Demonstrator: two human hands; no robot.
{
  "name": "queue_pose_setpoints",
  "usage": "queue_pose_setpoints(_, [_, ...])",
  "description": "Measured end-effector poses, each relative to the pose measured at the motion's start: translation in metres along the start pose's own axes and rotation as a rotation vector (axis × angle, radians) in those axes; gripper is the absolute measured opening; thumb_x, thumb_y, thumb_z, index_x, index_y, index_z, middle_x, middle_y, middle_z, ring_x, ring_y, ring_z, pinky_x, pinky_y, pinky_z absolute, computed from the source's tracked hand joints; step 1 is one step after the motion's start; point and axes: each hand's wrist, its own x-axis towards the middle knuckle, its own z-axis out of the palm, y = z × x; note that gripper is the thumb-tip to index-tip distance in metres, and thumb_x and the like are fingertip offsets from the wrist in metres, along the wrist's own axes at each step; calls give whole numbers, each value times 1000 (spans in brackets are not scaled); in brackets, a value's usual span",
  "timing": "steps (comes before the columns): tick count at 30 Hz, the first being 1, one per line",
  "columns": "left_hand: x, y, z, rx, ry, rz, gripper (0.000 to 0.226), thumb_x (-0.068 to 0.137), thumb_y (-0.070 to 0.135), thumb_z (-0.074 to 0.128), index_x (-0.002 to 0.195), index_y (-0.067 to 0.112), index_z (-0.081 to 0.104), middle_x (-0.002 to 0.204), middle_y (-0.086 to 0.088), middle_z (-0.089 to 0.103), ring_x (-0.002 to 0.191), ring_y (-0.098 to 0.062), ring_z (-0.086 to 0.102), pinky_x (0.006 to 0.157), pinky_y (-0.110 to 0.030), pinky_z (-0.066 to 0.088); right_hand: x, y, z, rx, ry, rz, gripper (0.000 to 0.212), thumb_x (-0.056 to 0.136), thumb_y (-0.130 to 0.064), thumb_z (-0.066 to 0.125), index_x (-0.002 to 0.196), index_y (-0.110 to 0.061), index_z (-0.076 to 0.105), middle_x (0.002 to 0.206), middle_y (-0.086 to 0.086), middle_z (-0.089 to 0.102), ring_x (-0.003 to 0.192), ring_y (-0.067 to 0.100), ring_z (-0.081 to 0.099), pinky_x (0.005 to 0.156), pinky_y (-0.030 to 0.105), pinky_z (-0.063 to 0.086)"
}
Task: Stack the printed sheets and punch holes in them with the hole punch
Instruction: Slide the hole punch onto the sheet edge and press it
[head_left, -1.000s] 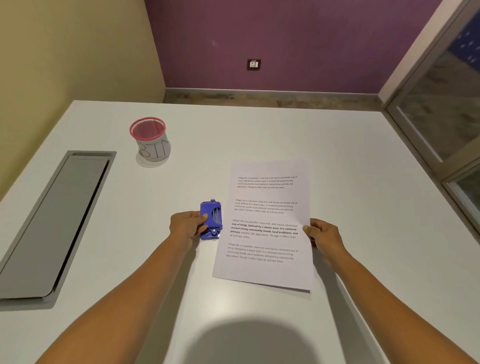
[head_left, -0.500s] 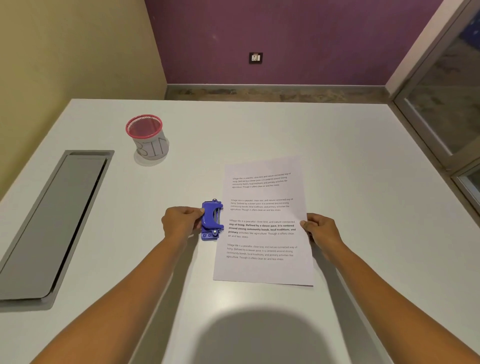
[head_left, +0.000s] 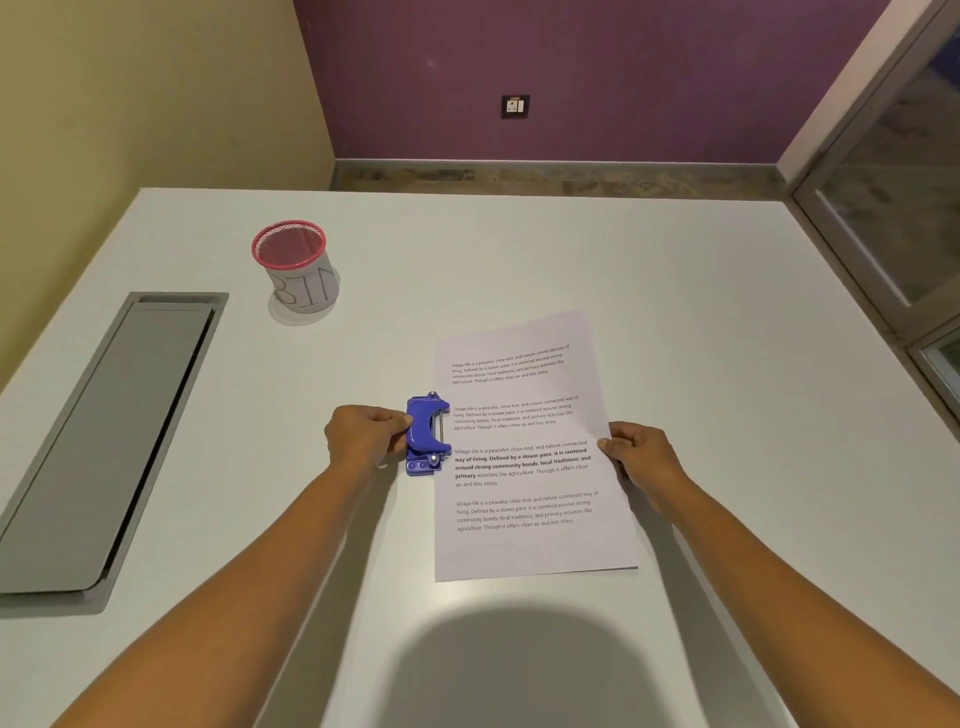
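The printed sheets (head_left: 530, 457) lie as one white stack on the white table (head_left: 519, 260), text facing up, slightly turned. A blue hole punch (head_left: 427, 435) sits at the stack's left edge, its mouth toward the paper. My left hand (head_left: 363, 439) grips the punch from its left side, thumb on the lever. My right hand (head_left: 641, 454) pinches the stack's right edge about halfway along. Whether the paper edge is inside the punch slot is hard to tell.
A pink-rimmed mesh cup (head_left: 296, 267) marked "BIN" stands at the back left. A grey cable-tray lid (head_left: 98, 441) is set into the table at the left. A glass door (head_left: 893, 197) runs along the right side.
The stack has turned slightly, so its left edge now runs straight alongside the punch. Both hands keep their grips. The view has shifted a little.
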Motion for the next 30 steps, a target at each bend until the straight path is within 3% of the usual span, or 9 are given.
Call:
queue_pose_setpoints(4, [0,1,2,0,4,2,13,74,5,74,65,11,67,63,-10,65,39,-9,58,62,-26,56,1,-4,4,1,-23,-5,17,88,-2,56,99,-7,67,89,13,69,75,22,58,74,31,46])
queue_pose_setpoints(7, [2,2,3,-7,-7,7,7,75,4,73,70,8,69,63,-9,65,36,-6,57,49,-18,54,4,-6,5,-24,-21,-8,16,88,-3,56,98,-9,68,66,-3,66,60,12,55,63,23,43])
queue_pose_setpoints(9, [3,3,4,-14,-14,6,4,75,4,73,77,3,70,65,-10,65,44,-13,59,55,-22,56,6,-7,4,-42,-23,-4,15,87,-4,57,97,-10,68,56,-11,61,54,6,52,55,20,39])
queue_pose_setpoints(11, [3,3,5,-18,-14,7,6,75,4,72,80,1,70,65,-11,65,48,-16,58,57,-23,57,8,-7,4,-46,-27,-4,16,87,-4,58,99,-8,68,65,-5,63,59,9,53,59,21,40])
queue_pose_setpoints(14, [5,2,7,-7,-2,18,4,76,5,72,79,3,70,62,-10,64,36,-7,56,49,-16,54,10,-8,4,-58,-28,-3,18,87,-4,58,102,-5,68,79,6,66,68,17,57,66,24,44])
queue_pose_setpoints(19, [7,1,7,-10,-15,27,5,76,4,72,80,1,71,60,-10,62,32,-4,53,45,-15,52,11,-7,5,-46,-26,9,21,87,-3,58,106,-3,66,99,15,70,89,25,62,92,37,48])
queue_pose_setpoints(26, [5,4,5,-26,-48,30,8,76,1,71,82,-4,69,61,-10,62,31,-3,52,40,-13,48,11,-9,5,-35,-13,13,22,87,-4,58,106,-3,66,105,19,70,90,24,62,93,40,48])
queue_pose_setpoints(30, [3,4,3,-19,-47,32,9,76,1,71,83,-4,69,61,-10,62,31,-2,52,40,-11,46,11,-9,3,-38,-3,17,21,87,-4,58,106,-2,66,103,19,70,83,23,59,79,36,47])
